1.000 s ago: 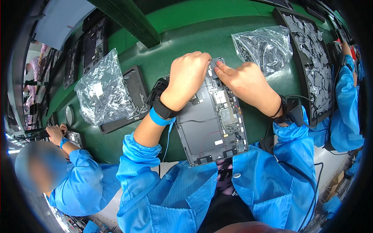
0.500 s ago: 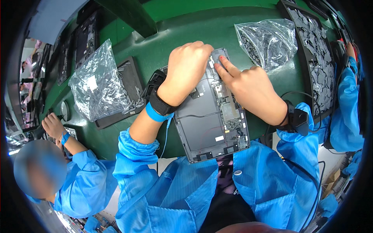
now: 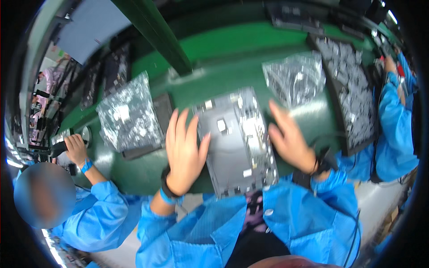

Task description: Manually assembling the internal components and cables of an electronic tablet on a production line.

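Observation:
In front of me lies an opened tablet-like device (image 3: 228,154), its dark inner side up, with a large flat grey battery area and circuit boards along its right half. My left hand (image 3: 185,149) is at the device's left edge, fingers spread, thumb over the edge. Beside the right edge is my right hand (image 3: 289,140), its fingers apart and nothing in them. Both wrists wear black bands. The picture is somewhat blurred, so whether either hand touches the device I cannot tell.
A clear plastic bag (image 3: 129,118) rests on a dark foam tray (image 3: 164,111) to the left. Another clear bag of small dark parts (image 3: 295,80) lies at the far right, near a long black tray (image 3: 333,96) of grey pieces. A green post (image 3: 154,35) stands behind. Co-workers sit either side.
Both hands have come off the device's top end, down toward its two sides, with fingers now spread. The whole view has shifted, and the device appears lower in it.

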A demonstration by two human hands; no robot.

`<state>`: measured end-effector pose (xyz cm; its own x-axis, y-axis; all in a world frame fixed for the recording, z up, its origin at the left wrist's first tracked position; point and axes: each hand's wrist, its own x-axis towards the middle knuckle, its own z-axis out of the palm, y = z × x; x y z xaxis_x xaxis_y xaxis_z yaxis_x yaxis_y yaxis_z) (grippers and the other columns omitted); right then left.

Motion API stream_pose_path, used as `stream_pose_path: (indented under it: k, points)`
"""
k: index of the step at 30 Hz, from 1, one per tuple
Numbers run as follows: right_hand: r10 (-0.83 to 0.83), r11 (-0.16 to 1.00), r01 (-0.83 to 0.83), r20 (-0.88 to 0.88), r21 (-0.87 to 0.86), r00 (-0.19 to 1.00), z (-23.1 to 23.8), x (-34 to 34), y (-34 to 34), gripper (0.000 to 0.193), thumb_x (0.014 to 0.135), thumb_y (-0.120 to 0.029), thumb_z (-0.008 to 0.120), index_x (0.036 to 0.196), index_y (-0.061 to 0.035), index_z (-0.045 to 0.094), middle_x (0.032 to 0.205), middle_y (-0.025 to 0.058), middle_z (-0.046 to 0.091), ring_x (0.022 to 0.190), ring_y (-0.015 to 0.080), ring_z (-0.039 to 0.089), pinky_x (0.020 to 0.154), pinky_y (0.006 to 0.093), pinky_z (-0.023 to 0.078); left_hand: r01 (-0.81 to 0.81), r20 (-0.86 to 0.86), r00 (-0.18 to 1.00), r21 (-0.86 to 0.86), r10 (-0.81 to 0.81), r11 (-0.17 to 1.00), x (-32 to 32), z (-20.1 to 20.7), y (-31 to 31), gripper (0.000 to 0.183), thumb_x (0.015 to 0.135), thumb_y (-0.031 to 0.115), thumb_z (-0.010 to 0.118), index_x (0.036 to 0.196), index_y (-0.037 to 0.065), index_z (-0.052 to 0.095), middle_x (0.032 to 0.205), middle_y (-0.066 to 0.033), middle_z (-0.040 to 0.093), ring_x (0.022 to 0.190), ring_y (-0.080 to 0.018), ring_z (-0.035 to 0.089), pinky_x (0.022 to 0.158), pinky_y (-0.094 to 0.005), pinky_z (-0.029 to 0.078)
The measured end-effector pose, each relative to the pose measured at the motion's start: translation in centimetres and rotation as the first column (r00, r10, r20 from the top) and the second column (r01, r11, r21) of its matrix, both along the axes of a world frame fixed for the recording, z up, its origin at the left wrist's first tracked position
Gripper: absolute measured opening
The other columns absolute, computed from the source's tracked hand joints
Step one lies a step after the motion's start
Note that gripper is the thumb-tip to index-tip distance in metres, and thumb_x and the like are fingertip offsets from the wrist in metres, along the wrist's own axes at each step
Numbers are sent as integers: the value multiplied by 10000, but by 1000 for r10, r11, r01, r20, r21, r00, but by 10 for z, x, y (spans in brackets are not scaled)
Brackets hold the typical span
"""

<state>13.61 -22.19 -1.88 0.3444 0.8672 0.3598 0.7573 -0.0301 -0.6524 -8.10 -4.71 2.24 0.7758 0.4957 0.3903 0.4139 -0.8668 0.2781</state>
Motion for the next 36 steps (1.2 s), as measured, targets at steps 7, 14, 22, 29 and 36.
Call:
stream_pose_path:
  k: [7,14,22,29,36]
  points:
    - [106,991,-130,-603,4,791,-37,-45,-31,705,934,-45,482,1500,74,78,1558,251,183,1446,312,209,1162,358,171,-61,-149,989,-268,21,961,-41,-35,-38,593,907,346,591,1310,-72,470,1368,-273,446,1338,-476,302,1122,-571,178]
    - [101,990,13,-792,137,602,-48,-44,-20,686,866,111,377,1504,62,129,1580,210,157,1468,255,171,1175,337,141,251,360,933,-663,7,705,-20,-41,-43,727,998,191,487,1511,-37,26,1513,-261,245,1384,-299,304,1142,-382,235]
    - [71,988,78,-842,132,534,-42,-39,-14,670,862,119,349,1498,73,143,1573,216,177,1462,262,197,1178,342,152,436,457,881,-885,121,165,1,-50,-12,614,1008,143,484,1492,-37,153,1414,-164,423,1301,-190,408,1075,-312,341]
    - [25,981,156,-882,111,471,-21,-42,-17,709,898,38,441,1517,29,95,1571,209,200,1442,250,248,1158,338,204,439,392,843,-897,368,-50,16,-40,-7,500,1008,169,502,1421,-31,305,1319,-133,497,1255,-187,448,1047,-313,375]
    - [-29,990,139,-913,31,407,25,33,29,531,916,-37,481,1433,15,375,1380,129,506,1225,212,526,1033,356,428,517,517,853,-856,71,26,56,-57,45,666,1045,475,280,1450,-53,301,1485,-144,361,1386,-199,301,1150,-312,219]
